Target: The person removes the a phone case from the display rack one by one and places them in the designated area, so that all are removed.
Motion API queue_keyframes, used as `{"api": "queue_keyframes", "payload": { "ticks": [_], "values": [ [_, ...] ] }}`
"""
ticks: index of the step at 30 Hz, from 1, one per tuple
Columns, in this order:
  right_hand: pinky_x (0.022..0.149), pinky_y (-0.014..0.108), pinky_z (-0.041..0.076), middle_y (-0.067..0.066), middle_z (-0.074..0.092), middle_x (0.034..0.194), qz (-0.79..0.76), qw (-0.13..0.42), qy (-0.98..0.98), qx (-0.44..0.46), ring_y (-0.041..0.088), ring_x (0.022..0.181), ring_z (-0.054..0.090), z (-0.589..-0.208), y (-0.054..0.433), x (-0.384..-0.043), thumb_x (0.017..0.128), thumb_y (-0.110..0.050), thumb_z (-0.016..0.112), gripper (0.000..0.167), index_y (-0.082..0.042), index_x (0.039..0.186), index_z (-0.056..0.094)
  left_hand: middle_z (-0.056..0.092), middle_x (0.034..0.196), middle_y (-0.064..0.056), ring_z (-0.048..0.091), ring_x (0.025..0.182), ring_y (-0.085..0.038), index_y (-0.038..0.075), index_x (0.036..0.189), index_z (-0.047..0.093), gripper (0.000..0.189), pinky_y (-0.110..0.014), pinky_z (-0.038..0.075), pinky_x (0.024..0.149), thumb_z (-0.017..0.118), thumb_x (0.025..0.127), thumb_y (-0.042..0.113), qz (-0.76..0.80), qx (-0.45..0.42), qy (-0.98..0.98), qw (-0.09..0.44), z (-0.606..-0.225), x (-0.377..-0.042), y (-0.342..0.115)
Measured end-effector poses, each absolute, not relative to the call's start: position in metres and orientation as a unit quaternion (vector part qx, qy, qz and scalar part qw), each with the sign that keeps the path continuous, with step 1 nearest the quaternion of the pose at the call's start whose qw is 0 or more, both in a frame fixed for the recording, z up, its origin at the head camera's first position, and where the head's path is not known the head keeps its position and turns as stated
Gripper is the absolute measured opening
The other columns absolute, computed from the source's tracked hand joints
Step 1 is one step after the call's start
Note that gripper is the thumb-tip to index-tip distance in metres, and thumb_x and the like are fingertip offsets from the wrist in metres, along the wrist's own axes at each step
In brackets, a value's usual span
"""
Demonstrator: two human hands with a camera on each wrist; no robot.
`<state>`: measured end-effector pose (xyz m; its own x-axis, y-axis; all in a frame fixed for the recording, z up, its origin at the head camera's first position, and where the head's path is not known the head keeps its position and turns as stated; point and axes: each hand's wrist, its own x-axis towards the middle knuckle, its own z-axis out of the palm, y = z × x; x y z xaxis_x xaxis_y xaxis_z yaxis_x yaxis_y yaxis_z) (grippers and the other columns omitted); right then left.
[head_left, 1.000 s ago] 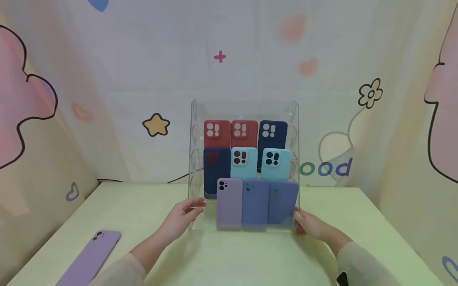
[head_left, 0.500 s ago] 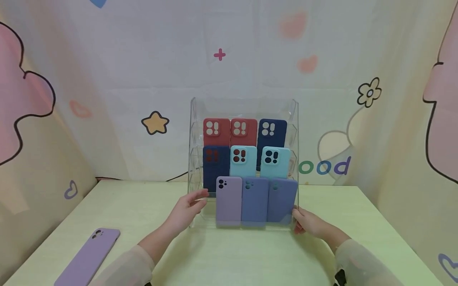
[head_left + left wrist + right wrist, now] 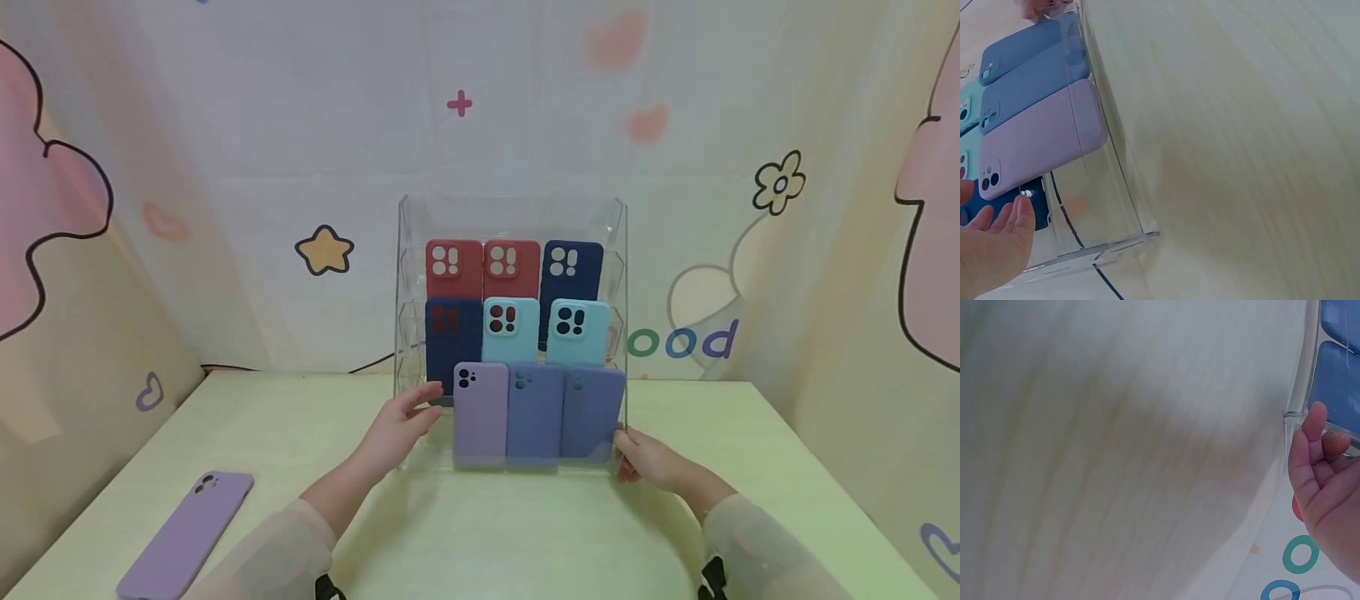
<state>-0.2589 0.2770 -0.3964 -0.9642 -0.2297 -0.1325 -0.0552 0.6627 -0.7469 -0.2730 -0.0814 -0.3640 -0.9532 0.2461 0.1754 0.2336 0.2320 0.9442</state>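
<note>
A clear tiered display stand holds phone cases in three rows. In the front row are a lilac phone case and two periwinkle ones. My left hand reaches in at the stand's front left, fingers extended just left of the lilac case. The left wrist view has its fingertips close by that case's camera end, overlapping a navy phone case behind. With my right hand I grip the stand's lower right side edge, thumb and fingers around it in the right wrist view.
Higher tiers carry red, navy and turquoise phone cases. Another lilac phone case lies flat at the front left of the pale table. A patterned cloth hangs behind and at both sides.
My left hand has moved right and slightly inward, closer to the front lilac case. My right hand stays at the stand's edge. The whole head view has shifted slightly.
</note>
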Motion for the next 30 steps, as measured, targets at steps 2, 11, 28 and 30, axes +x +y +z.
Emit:
{"api": "queue_keyframes", "payload": {
  "ticks": [2,11,28,30],
  "values": [
    [0.068,0.038,0.049,0.009,0.048,0.07,-0.403,0.108,0.906,-0.079,0.021,0.07,0.055,-0.396,0.277,-0.26,0.1,-0.021,0.026,0.033,0.001,0.079,0.04,0.048,0.134,-0.018,0.051,0.116,-0.033,-0.001,0.134,0.046,0.041,-0.045,0.044,0.092,0.052,0.094,0.007,0.606,0.15,0.781,0.006,-0.364,-0.274,-0.08],
    [0.067,0.038,0.05,0.008,0.045,0.067,-0.408,0.107,0.903,-0.085,0.021,0.069,0.056,-0.395,0.279,-0.261,0.099,-0.021,0.024,0.035,-0.002,0.074,0.038,0.047,0.135,-0.018,0.049,0.118,-0.034,-0.001,0.134,0.045,0.042,-0.045,0.044,0.091,0.053,0.094,0.008,0.615,0.146,0.775,-0.003,-0.365,-0.279,-0.073],
    [0.068,0.038,0.05,0.008,0.047,0.069,-0.415,0.114,0.899,-0.077,0.021,0.07,0.056,-0.397,0.277,-0.26,0.099,-0.021,0.024,0.035,-0.001,0.075,0.039,0.049,0.134,-0.017,0.049,0.119,-0.033,0.0,0.136,0.044,0.042,-0.046,0.043,0.092,0.051,0.095,0.008,0.629,0.139,0.764,0.013,-0.37,-0.282,-0.069],
    [0.068,0.038,0.049,0.008,0.048,0.069,-0.416,0.115,0.899,-0.079,0.021,0.07,0.056,-0.397,0.278,-0.26,0.1,-0.021,0.024,0.036,-0.001,0.074,0.039,0.051,0.132,-0.017,0.05,0.117,-0.032,0.0,0.135,0.045,0.041,-0.046,0.043,0.092,0.052,0.095,0.007,0.629,0.138,0.765,0.007,-0.372,-0.282,-0.069]
  ]
}}
